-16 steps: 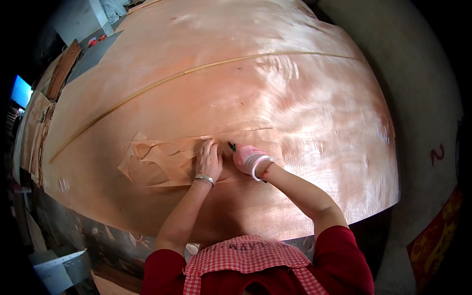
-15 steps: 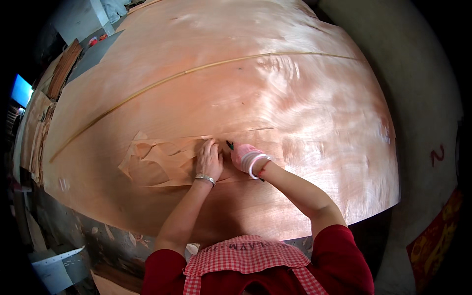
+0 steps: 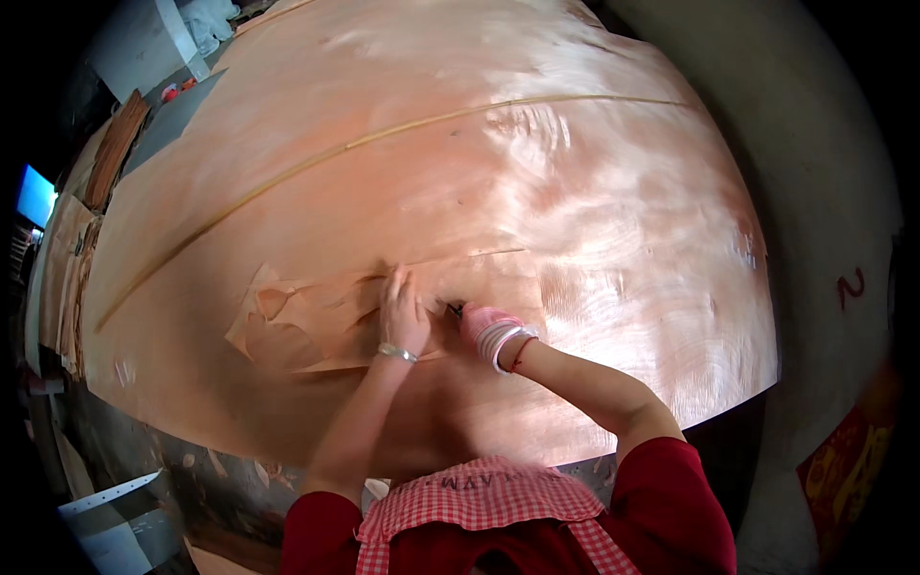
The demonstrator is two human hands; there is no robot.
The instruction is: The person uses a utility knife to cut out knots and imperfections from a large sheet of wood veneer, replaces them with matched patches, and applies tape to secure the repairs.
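Observation:
A large sheet of reddish-brown wood veneer (image 3: 613, 211) spreads before me. On its near part lies a strip of thin veneer patch (image 3: 335, 331) with several curved, torn-edged loose pieces at its left end. My left hand (image 3: 405, 311), bare with a metal bracelet at the wrist, rests on the strip with its fingers stretched out forward. Just right of it, my right hand (image 3: 487, 331) wears a pink-and-white glove and is closed round a dark knife (image 3: 455, 310). Only the knife's dark front end shows, low over the veneer; the glove hides the rest.
A long thin wooden stick (image 3: 355, 144) lies across the sheet beyond my hands. Stacked veneer (image 3: 77, 259) stands along the left side, near a lit screen (image 3: 36, 196). A grey wall (image 3: 815, 211) rises at the right. Scraps (image 3: 216, 465) lie below the near edge.
My right hand has moved slightly toward me and to the right with the knife. My left hand has straightened its fingers, which were more bent before.

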